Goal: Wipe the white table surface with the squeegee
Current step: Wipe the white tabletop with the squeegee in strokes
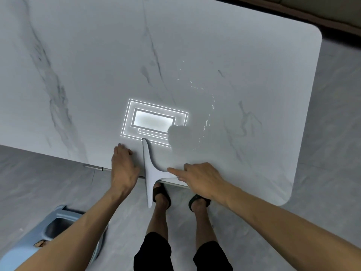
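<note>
The white marble-veined table (97, 75) fills the upper part of the head view. A pale grey squeegee (149, 173) lies at its near edge, its long blade running front to back and sticking out past the edge, its handle pointing right. My right hand (201, 178) rests on the handle's end, index finger stretched along it, not clearly gripping. Just left of the blade, my left hand (123, 167) lies flat on the table edge with nothing in it. A water puddle (195, 114) with glinting droplets sits right of centre.
A ceiling light's reflection (154, 122) shines on the table beyond the squeegee. My sandalled feet (162, 194) stand on the grey tiled floor (332, 133) below the edge. A blue plastic stool or bin (56, 225) stands at the lower left. The table's rounded right corners (312, 32) border open floor.
</note>
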### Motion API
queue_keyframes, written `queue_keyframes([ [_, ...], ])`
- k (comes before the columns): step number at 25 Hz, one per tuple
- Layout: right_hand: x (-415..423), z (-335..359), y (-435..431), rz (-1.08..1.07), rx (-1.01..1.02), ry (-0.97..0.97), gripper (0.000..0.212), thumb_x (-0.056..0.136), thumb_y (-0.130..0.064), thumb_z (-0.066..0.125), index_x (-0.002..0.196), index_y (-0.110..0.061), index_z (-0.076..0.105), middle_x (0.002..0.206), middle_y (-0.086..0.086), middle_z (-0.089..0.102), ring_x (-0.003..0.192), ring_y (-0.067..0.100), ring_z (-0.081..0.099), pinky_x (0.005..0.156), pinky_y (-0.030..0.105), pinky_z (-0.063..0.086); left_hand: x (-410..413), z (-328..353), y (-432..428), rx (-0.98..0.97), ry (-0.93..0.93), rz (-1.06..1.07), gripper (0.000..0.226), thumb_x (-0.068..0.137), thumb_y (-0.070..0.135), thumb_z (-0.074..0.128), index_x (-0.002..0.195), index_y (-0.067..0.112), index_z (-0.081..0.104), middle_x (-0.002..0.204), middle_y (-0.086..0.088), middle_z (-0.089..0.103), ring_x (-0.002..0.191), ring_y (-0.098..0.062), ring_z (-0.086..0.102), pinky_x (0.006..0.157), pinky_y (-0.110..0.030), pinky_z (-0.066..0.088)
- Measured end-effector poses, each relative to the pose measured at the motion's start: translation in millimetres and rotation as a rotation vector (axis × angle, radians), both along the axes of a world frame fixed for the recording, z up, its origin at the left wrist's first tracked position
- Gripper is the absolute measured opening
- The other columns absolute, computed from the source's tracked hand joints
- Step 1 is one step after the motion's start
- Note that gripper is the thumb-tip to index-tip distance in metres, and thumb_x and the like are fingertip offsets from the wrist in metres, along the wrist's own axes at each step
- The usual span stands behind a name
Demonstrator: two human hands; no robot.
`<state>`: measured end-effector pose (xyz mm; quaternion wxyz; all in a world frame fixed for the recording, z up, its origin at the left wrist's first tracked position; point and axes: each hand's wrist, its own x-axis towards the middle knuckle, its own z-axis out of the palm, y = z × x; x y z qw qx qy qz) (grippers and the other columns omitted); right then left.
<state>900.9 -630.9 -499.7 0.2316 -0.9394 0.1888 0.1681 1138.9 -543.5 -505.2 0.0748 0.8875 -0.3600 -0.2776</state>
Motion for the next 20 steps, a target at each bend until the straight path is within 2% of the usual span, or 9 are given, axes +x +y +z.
queue_keyframes([
  [2, -16.7, -3.6, -10.3, -0.014, 0.006, 0.012, 0.049, 0.098, -0.027, 0.048, 0.142, -0.041, 0.032, 0.077, 0.002, 0.053, 0.056, 0.023, 0.051, 0.044, 0.028, 0.033, -10.0, 2.7, 3.0, 0.028, 0.040, -0.044, 0.043, 0.067, -0.015, 0.052, 0.108, 0.000, 0.046, 0.103, -0.018, 0.049, 0.091, -0.034, 0.052, 0.082, -0.045, 0.048],
  [4, -47.3, 0.1, -32.9, -0.045, -0.007, 0.029, 0.047, 0.098, -0.030, 0.046, 0.142, -0.043, 0.035, 0.083, 0.003, 0.058, 0.063, 0.025, 0.057, 0.048, 0.031, 0.040, -23.7, 4.6, 0.7, 0.035, 0.077, -0.096, 0.042, 0.066, -0.016, 0.051, 0.103, 0.002, 0.046, 0.105, -0.018, 0.048, 0.090, -0.035, 0.050, 0.080, -0.046, 0.047],
  [7, -106.3, 18.2, -77.1, -0.125, -0.045, 0.121, 0.044, 0.100, -0.040, 0.035, 0.142, -0.050, 0.028, 0.091, -0.003, 0.058, 0.075, 0.022, 0.061, 0.056, 0.031, 0.043, -44.4, 2.7, -8.9, 0.089, 0.080, -0.253, 0.041, 0.064, -0.012, 0.052, 0.104, -0.002, 0.051, 0.114, -0.020, 0.043, 0.098, -0.036, 0.046, 0.086, -0.044, 0.043],
  [9, -143.8, 32.5, -102.0, -0.224, -0.067, 0.192, 0.043, 0.099, -0.045, 0.029, 0.141, -0.053, 0.028, 0.088, -0.008, 0.056, 0.077, 0.018, 0.061, 0.059, 0.032, 0.046, -56.2, -1.0, -17.9, 0.153, 0.080, -0.311, 0.041, 0.067, -0.008, 0.052, 0.107, -0.003, 0.052, 0.120, -0.021, 0.041, 0.104, -0.036, 0.043, 0.091, -0.041, 0.041],
  [14, -184.8, 60.0, -125.0, -0.310, -0.172, 0.276, 0.045, 0.097, -0.051, 0.020, 0.140, -0.055, 0.032, 0.073, -0.014, 0.042, 0.064, 0.014, 0.056, 0.051, 0.027, 0.031, -70.0, -7.5, -38.4, 0.291, 0.193, -0.288, 0.040, 0.073, -0.005, 0.049, 0.112, -0.002, 0.045, 0.136, -0.034, 0.032, 0.118, -0.043, 0.038, 0.091, -0.043, 0.042],
  [16, -169.8, 59.2, -114.6, -0.254, -0.118, 0.242, 0.046, 0.096, -0.052, 0.016, 0.141, -0.054, 0.027, 0.077, -0.013, 0.047, 0.066, 0.015, 0.057, 0.052, 0.029, 0.038, -68.0, -7.3, -41.1, 0.281, 0.213, -0.227, 0.039, 0.074, -0.006, 0.048, 0.112, 0.000, 0.045, 0.133, -0.031, 0.037, 0.113, -0.043, 0.045, 0.083, -0.040, 0.043],
  [17, -156.1, 53.9, -104.4, -0.201, -0.078, 0.204, 0.044, 0.098, -0.050, 0.021, 0.142, -0.053, 0.026, 0.082, -0.010, 0.052, 0.068, 0.017, 0.059, 0.053, 0.030, 0.041, -66.4, -6.5, -40.9, 0.268, 0.218, -0.190, 0.038, 0.074, -0.007, 0.048, 0.112, 0.001, 0.046, 0.131, -0.029, 0.040, 0.108, -0.043, 0.049, 0.079, -0.039, 0.043],
  [18, -138.9, 45.8, -91.8, -0.143, -0.035, 0.158, 0.043, 0.100, -0.045, 0.028, 0.142, -0.051, 0.026, 0.086, -0.007, 0.056, 0.070, 0.020, 0.059, 0.053, 0.030, 0.042, -65.0, -5.3, -39.6, 0.250, 0.220, -0.152, 0.036, 0.075, -0.008, 0.048, 0.111, 0.001, 0.045, 0.127, -0.027, 0.044, 0.097, -0.041, 0.053, 0.072, -0.037, 0.042],
  [20, -98.6, 27.9, -64.9, -0.055, 0.042, 0.105, 0.045, 0.101, -0.035, 0.038, 0.143, -0.049, 0.029, 0.089, -0.003, 0.056, 0.071, 0.023, 0.058, 0.053, 0.032, 0.041, -63.4, -3.3, -35.9, 0.209, 0.230, -0.069, 0.032, 0.078, -0.009, 0.046, 0.107, 0.004, 0.043, 0.110, -0.020, 0.052, 0.071, -0.029, 0.050, 0.063, -0.035, 0.038],
])
